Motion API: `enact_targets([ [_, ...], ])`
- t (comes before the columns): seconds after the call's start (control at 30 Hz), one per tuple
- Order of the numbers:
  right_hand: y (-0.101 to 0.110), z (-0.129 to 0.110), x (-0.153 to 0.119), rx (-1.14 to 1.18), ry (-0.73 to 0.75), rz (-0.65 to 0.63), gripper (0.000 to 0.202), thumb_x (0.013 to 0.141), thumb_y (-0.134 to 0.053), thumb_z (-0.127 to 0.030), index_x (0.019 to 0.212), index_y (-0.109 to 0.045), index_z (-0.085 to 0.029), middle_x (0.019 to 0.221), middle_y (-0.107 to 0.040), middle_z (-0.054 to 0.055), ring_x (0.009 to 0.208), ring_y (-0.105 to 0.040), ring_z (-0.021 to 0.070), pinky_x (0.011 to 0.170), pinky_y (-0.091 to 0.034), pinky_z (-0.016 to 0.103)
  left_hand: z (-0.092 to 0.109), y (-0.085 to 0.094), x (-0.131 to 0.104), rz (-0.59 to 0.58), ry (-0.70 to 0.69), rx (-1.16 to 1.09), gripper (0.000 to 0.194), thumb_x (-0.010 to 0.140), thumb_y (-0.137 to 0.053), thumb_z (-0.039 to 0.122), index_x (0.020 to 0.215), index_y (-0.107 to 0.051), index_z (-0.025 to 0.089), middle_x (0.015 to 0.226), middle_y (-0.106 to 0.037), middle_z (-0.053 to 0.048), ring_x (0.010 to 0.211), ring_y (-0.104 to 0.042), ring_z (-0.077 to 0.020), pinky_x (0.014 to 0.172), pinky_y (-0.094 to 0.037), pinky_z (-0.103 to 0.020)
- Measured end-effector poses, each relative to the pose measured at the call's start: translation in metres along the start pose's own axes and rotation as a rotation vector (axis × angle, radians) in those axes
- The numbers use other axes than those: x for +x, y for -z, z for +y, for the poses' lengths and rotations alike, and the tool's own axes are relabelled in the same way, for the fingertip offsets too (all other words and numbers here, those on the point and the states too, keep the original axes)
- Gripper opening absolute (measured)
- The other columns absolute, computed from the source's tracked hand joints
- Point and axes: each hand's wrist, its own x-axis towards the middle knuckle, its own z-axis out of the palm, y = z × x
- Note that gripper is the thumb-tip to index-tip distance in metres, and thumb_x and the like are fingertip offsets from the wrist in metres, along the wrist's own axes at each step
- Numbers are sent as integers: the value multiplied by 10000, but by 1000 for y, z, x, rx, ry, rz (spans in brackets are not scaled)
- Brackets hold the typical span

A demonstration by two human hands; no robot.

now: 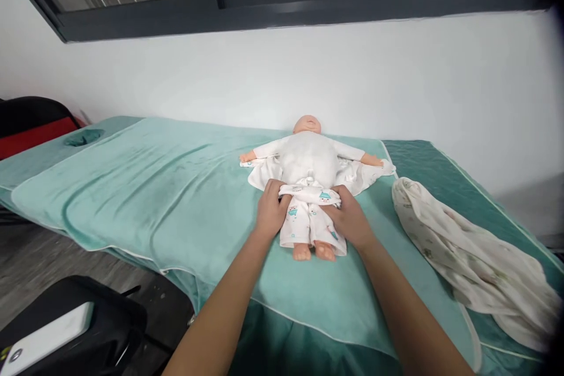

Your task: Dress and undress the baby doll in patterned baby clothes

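Printed pants point(304, 222), pinched at opposite sides of the rolled waistband point(308, 194) by left hand point(271, 210) and right hand point(351, 217), probably to keep it level across the supine doll point(309, 157).

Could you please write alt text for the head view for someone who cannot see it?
A person's left hand and right hand hold the waist of patterned white trousers on a doll lying face up on a green cover. A crumpled cloth lies to the right.

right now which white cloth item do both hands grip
The pants on the doll, gripped at the waist by left hand and right hand. Neither grips the bunched cloth or white fabric under the doll.
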Motion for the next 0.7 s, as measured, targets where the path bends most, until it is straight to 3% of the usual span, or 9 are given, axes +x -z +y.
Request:
enact_targets([
  [0.23,-8,8,14,-43,82,136,251,842,-589,-422,981,-540,-219,959,-626,48,912,-565,239,781,-437,360,-6,-7,17,-4,1,2,81,873,-486,142,912,-512,207,953,-556,-36,926,-544,-183,826,-441,-309],
  [0.7,-1,11,13,77,46,70,247,856,-596,-386,1032,-540,-221,994,-618,18,940,-565,206,840,-438,335,-5,-6,19,-39,111,-119,109,858,-500,217,957,-541,202,927,-591,-11,858,-553,-162,780,-445,-283],
])
